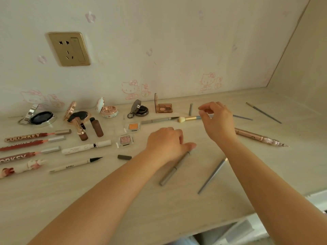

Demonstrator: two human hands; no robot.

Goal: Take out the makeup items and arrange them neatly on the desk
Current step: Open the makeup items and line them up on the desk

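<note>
a: where are the hands (191, 131) right now?

b: well apart. the left hand (167, 142) lies knuckles up on the table (123, 200), fingers curled, with the thumb touching the top end of a grey pen (174, 167). whether it truly grips the pen i cannot tell; the fingers hide the contact. the right hand (218, 119) is up near the back, thumb and forefinger pinching the blue handle of a small fluffy brush (189, 118).

a: so which step is this?

b: arranging, i'd say. the items are already out: open compacts (41, 116) along the wall, lip glosses (26, 137) and an eyeliner (76, 164) in rows at the left, two little eyeshadow pans (131, 127) in the middle. the right half is the untidy part: a grey-blue brush handle (211, 176) lies slanted beside the pen, a pink pencil (260, 137) and a thin brush (263, 113) point every which way.

a: and the next move?

b: probably lift the fluffy brush by that pinch and lay it parallel to its neighbours, without nudging the grey pencil (157, 120) whose tip lies just beside its bristles. the pen under the left thumb wants turning the same way. light, round things, likely to roll, so set them down gently.
</note>
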